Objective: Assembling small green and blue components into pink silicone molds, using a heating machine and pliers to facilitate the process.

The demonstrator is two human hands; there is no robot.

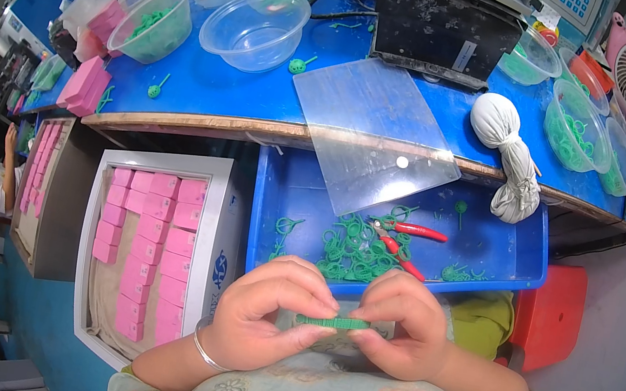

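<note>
Blue covers the counter at the far side, which carries clear plastic bowls, and just below its edge a blue tray holds loose green rings and red-handled pliers. To the left, a white box holds rows of pink blocks. Nearest, the left hand and right hand meet, fingertips pinched narrowly on the ends of a short green ribbed strip held level between them.

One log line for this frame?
left hand: pinches green stack | right hand: pinches other end | behind: blue tray, red pliers
</note>
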